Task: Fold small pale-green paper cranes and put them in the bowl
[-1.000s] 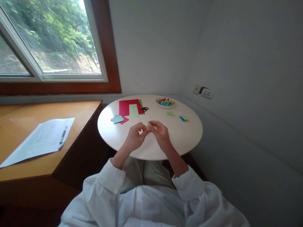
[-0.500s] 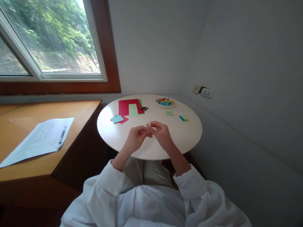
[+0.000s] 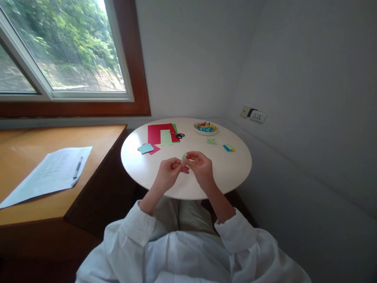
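Between my fingertips, above the front half of the round white table, is a small pale green piece of paper. My left hand pinches it from the left. On its other side my right hand grips it with thumb and fingers. The paper looks folded, but the fingers cover its lower part. Further back lie a sheet of red paper, a light green paper strip and black-handled scissors. Light blue paper squares overlap pink ones at the left.
A white oval dish holds many small coloured folded pieces at the back. Light green folded pieces and blue and yellow strips lie at the right. A wooden desk with a printed sheet and pen adjoins the left.
More of the green paper shows above my fingertips, and it has tilted slightly. My right hand has shifted a little to the right; the things on the table have stayed put.
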The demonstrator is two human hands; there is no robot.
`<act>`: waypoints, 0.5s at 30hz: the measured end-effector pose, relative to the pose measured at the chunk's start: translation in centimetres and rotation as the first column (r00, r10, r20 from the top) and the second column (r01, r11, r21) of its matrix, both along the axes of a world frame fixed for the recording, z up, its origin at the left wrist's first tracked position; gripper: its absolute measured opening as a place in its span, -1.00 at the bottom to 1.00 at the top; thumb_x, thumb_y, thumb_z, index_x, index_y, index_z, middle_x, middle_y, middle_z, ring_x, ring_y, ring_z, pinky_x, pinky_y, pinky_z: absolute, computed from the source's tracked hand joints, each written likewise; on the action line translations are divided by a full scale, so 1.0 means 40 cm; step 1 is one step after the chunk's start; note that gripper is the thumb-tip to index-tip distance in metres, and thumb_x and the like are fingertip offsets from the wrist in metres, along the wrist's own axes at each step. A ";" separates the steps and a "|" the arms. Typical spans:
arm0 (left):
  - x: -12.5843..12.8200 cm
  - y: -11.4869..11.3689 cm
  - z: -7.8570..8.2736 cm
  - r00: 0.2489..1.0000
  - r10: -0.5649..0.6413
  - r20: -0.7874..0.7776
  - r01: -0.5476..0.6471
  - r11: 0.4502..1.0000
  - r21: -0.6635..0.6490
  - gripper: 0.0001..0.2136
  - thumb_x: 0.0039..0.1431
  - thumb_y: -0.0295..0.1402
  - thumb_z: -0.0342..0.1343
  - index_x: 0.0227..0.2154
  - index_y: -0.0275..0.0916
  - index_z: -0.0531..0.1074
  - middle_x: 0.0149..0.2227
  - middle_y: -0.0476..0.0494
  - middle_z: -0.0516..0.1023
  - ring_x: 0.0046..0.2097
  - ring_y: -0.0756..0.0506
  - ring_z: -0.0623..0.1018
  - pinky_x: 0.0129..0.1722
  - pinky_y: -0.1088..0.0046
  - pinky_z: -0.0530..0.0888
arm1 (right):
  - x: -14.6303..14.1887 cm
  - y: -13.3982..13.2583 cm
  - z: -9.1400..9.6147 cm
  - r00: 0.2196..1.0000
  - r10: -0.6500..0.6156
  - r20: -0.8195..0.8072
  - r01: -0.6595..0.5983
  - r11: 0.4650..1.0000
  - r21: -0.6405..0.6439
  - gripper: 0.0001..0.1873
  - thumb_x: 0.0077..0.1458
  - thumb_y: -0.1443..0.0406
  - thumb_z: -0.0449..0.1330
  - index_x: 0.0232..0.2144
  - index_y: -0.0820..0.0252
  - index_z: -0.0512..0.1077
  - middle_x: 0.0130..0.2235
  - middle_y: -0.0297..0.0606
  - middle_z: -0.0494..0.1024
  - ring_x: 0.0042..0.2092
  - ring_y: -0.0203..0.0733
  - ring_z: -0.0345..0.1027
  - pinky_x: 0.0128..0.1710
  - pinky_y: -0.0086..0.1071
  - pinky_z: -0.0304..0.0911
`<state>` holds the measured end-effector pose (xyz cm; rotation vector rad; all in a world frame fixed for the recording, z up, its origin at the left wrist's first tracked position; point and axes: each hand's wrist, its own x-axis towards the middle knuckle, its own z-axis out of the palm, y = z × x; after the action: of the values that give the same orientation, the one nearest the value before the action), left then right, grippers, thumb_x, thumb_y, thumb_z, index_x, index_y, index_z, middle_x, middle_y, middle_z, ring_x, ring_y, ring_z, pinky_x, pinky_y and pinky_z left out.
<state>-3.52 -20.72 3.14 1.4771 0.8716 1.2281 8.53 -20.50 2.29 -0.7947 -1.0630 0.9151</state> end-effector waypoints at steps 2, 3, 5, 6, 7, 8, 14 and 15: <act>-0.001 -0.002 0.004 1.000 0.007 -0.006 -0.006 1.000 0.010 -0.74 -0.12 -0.20 0.25 -0.60 -0.31 0.39 -0.60 -0.13 0.55 -0.47 -0.11 0.58 -0.44 0.44 0.46 | 0.001 0.000 -0.006 1.000 -0.021 0.007 0.021 1.000 0.018 -0.77 -0.32 0.28 0.36 -0.51 0.18 0.43 -0.48 -0.36 0.46 -0.42 -0.31 0.34 -0.43 -0.41 0.29; -0.002 -0.002 0.006 1.000 0.007 -0.010 -0.006 1.000 0.012 -0.74 -0.12 -0.20 0.25 -0.61 -0.31 0.38 -0.61 -0.12 0.54 -0.47 -0.10 0.58 -0.45 0.45 0.46 | 0.002 0.000 -0.008 1.000 -0.016 0.022 0.016 1.000 0.016 -0.78 -0.31 0.28 0.35 -0.53 0.19 0.42 -0.48 -0.36 0.45 -0.44 -0.32 0.33 -0.45 -0.41 0.28; -0.004 -0.002 0.009 1.000 0.004 -0.013 -0.004 1.000 0.013 -0.74 -0.12 -0.21 0.25 -0.62 -0.31 0.37 -0.61 -0.11 0.54 -0.47 -0.10 0.58 -0.45 0.45 0.46 | 0.005 -0.001 -0.011 0.998 0.007 0.061 -0.008 1.000 0.009 -0.79 -0.29 0.25 0.35 -0.54 0.20 0.42 -0.49 -0.36 0.44 -0.48 -0.33 0.30 -0.48 -0.41 0.27; -0.005 -0.002 0.010 1.000 0.001 -0.016 0.000 1.000 0.011 -0.74 -0.12 -0.22 0.25 -0.62 -0.31 0.37 -0.62 -0.11 0.54 -0.47 -0.10 0.58 -0.44 0.45 0.46 | 0.006 -0.001 -0.011 0.997 0.014 0.078 -0.015 1.000 0.013 -0.79 -0.28 0.24 0.35 -0.55 0.20 0.42 -0.49 -0.36 0.44 -0.49 -0.34 0.30 -0.49 -0.41 0.27; -0.006 -0.001 0.009 1.000 -0.004 -0.019 0.004 1.000 0.008 -0.74 -0.11 -0.22 0.25 -0.62 -0.31 0.37 -0.61 -0.11 0.54 -0.47 -0.10 0.58 -0.44 0.45 0.46 | 0.007 -0.001 -0.012 0.996 0.015 0.092 -0.017 1.000 0.020 -0.79 -0.28 0.23 0.34 -0.55 0.20 0.42 -0.49 -0.35 0.44 -0.49 -0.33 0.30 -0.48 -0.41 0.27; -0.007 0.000 0.009 1.000 -0.008 -0.024 0.008 1.000 0.007 -0.75 -0.11 -0.22 0.25 -0.62 -0.31 0.38 -0.61 -0.12 0.54 -0.47 -0.11 0.57 -0.43 0.44 0.46 | 0.009 -0.001 -0.012 0.994 0.014 0.104 -0.017 0.999 0.028 -0.79 -0.27 0.23 0.34 -0.54 0.20 0.43 -0.49 -0.35 0.44 -0.48 -0.33 0.30 -0.47 -0.41 0.28; -0.008 0.007 0.005 0.996 -0.030 -0.086 0.034 0.999 0.041 -0.77 -0.06 -0.22 0.19 -0.55 -0.33 0.47 -0.53 -0.16 0.57 -0.39 -0.13 0.57 -0.35 0.39 0.46 | 0.013 0.004 -0.015 0.994 0.042 0.096 -0.041 0.999 -0.016 -0.75 -0.30 0.20 0.35 -0.55 0.20 0.43 -0.49 -0.34 0.44 -0.48 -0.32 0.31 -0.50 -0.40 0.31; -0.009 0.008 0.005 0.994 -0.033 -0.109 0.040 0.998 0.054 -0.78 -0.04 -0.22 0.17 -0.53 -0.33 0.49 -0.51 -0.16 0.58 -0.38 -0.13 0.57 -0.31 0.38 0.46 | 0.013 0.005 -0.017 0.995 0.054 0.088 -0.051 0.998 -0.031 -0.74 -0.30 0.18 0.35 -0.55 0.20 0.42 -0.50 -0.34 0.45 -0.48 -0.31 0.32 -0.49 -0.39 0.32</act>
<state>-3.87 -20.39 3.35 1.6096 0.8839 1.1629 9.07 -20.28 1.61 -0.8412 -1.1552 0.9482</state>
